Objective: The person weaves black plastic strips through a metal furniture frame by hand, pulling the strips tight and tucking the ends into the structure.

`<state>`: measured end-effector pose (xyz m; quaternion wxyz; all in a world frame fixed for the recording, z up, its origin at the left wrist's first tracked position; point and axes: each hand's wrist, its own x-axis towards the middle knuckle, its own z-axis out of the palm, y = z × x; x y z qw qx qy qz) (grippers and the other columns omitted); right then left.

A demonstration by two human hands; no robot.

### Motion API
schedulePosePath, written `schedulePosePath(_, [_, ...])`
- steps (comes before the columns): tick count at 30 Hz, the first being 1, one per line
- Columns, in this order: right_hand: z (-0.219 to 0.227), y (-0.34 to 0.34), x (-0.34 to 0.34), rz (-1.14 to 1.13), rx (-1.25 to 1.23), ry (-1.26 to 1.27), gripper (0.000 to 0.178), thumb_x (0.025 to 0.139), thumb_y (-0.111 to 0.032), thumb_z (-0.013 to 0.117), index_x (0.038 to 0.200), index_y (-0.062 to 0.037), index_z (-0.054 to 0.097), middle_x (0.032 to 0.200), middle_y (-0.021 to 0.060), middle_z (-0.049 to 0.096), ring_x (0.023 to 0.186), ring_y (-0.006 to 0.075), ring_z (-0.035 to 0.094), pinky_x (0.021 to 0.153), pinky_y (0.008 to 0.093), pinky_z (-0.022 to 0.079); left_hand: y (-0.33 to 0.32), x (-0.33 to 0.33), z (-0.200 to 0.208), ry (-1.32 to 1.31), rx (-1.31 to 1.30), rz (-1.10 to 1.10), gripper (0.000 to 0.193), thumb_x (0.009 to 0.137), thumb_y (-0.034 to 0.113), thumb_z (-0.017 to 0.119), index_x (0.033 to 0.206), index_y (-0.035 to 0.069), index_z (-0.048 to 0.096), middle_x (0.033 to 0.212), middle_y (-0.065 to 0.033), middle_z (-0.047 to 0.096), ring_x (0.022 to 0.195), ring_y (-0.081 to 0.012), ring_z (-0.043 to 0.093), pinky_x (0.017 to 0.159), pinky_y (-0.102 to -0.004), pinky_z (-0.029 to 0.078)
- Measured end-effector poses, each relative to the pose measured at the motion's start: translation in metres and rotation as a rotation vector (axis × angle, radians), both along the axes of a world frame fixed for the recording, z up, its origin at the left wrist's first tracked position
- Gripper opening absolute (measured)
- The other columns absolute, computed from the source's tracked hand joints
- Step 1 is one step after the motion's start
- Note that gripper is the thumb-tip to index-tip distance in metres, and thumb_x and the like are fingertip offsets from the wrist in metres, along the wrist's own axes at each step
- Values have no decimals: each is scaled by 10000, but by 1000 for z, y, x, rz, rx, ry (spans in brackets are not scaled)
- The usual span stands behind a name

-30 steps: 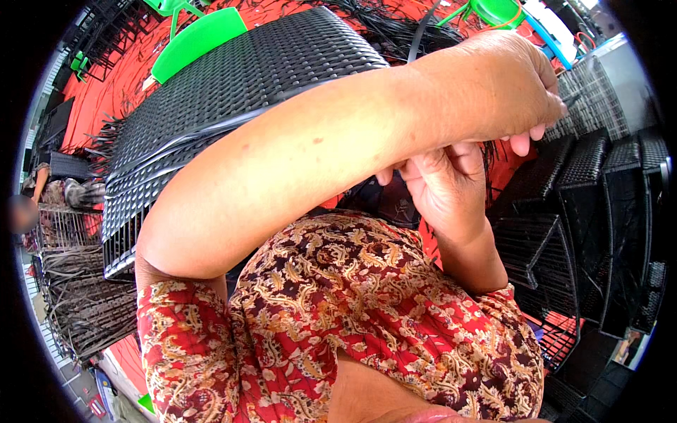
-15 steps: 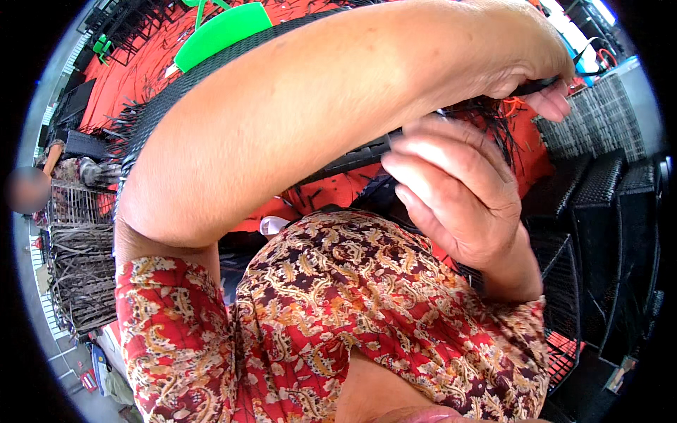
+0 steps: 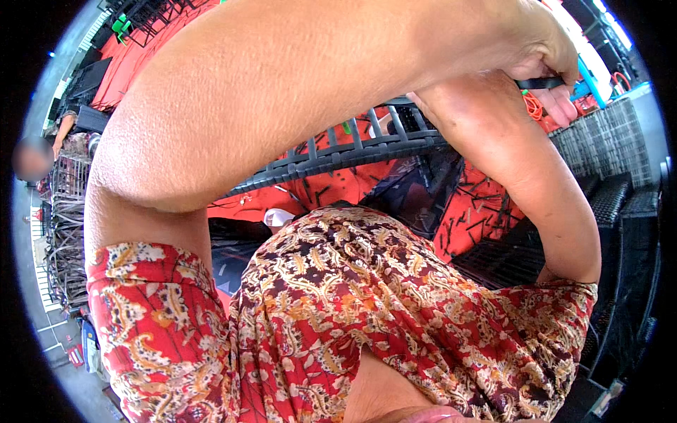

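My left forearm crosses the upper part of the view, and my left hand (image 3: 546,60) is at the upper right. Its fingers are closed on a flat black strip (image 3: 541,83), which shows between the thumb side and the fingertips. My right arm rises from the right side; only the wrist and heel of my right hand (image 3: 455,102) show, as its fingers are hidden behind the left forearm. Below the forearms, in front of my body, lies a black woven frame (image 3: 331,156) with crossbars. The right wrist is close to the frame's right end.
Red sheeting (image 3: 486,204) covers the floor, strewn with black strip offcuts. Black woven pieces (image 3: 635,233) stand stacked at right, beside a grey woven panel (image 3: 610,141). Another person (image 3: 60,141) is at the far left near bundled strips (image 3: 67,247). A green chair (image 3: 121,27) stands far off.
My right hand has moved from before my chest up behind the left forearm. The left hand still grips the black strip. More of the woven frame shows; the large green object has left view.
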<state>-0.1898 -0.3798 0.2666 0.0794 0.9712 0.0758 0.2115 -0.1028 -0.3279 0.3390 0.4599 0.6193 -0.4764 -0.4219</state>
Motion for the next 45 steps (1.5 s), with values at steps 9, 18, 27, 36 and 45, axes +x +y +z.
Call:
schedulePosePath(9, [13,-26,-11,137,147,-83,214,823,-214,579,720,-29,608,686,151,611,701,333,617,706,420,484,8,3,-7,-61,28,-2,220,907,213,535,839,24,623,624,-12,538,465,-64,476,431,-202,371])
schedulePosePath(18, [38,-106,-47,-62,797,334,243,888,-233,601,769,-21,606,669,-35,496,642,59,444,586,229,360,62,40,-36,-102,152,-52,235,917,245,550,865,34,641,617,14,521,447,-39,443,420,-185,345])
schedulePosePath(27, [47,-44,-35,21,988,484,195,907,-157,584,1027,-6,607,821,-30,555,696,55,490,657,216,422,56,20,-23,-279,84,-81,249,917,268,543,892,37,633,664,2,557,531,-101,503,559,-258,442])
schedulePosePath(36, [25,-69,-64,-178,809,400,284,856,-169,640,663,-13,502,588,-27,380,578,47,383,539,242,336,135,-45,-150,586,168,-32,379,873,99,627,1214,-15,510,1107,-95,592,986,-167,594,845,-310,496])
schedulePosePath(45, [20,-56,-59,-271,752,275,230,800,-139,635,653,-4,520,554,31,430,543,81,428,519,277,369,88,-57,-190,1272,-285,290,551,849,206,657,1337,154,405,1303,-26,486,1216,-219,453,1032,-447,313])
